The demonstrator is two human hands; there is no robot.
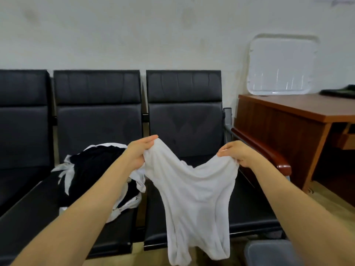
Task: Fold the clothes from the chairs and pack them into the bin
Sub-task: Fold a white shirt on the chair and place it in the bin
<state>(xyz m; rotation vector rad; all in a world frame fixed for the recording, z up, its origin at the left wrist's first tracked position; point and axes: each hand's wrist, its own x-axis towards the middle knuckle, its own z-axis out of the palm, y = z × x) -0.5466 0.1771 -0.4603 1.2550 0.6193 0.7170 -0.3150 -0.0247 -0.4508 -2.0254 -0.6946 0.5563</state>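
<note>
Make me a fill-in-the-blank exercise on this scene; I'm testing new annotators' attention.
The left hand and right hand hold up a ____ garment.
The clothes pile lies on the ____ chair.
On the desk, a clear lid leans against the ____.
Missing: white; middle; wall.

The room is softly bright, with even light that seems to come from above, so the pale wall (134,35) looks a little gray and the black chairs (184,116) look dark with only a dull shine on their seats. The white shirt (192,198) I hold is bright but a bit fuzzy, and thin white streaks of glare show on the clear lid (280,66) leaning on the wall. The picture bends at the edges, so my arms (86,204) look long and wide near the bottom, and the gray bin (269,252) in the corner is blurry.
</note>
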